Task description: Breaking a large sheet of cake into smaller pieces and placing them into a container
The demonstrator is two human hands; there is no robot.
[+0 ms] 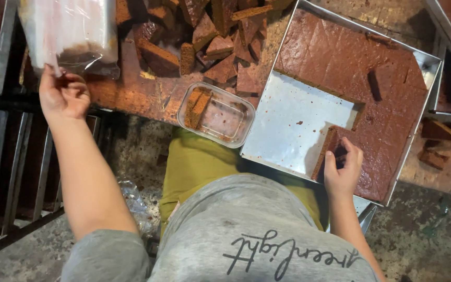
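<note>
My right hand [343, 169] grips a cut brown cake slab [328, 154] and tilts it up from the metal baking tray [288, 122], which is part bare metal and part covered by a scored brown cake sheet [351, 62]. My left hand [63, 94] pinches the lower edge of a clear plastic bag [69, 31] at the upper left; the bag has dark crumbs at its bottom. Between the two hands sits a clear plastic container [220, 117] with one cake piece [198, 104] standing at its left side.
A pile of cut cake pieces [210, 42] lies on the brown-stained wooden board [131, 91] behind the container. Metal rails [1, 156] run down the left. More cake scraps [437, 146] lie at the right. Crumpled plastic [137, 206] rests on the speckled floor.
</note>
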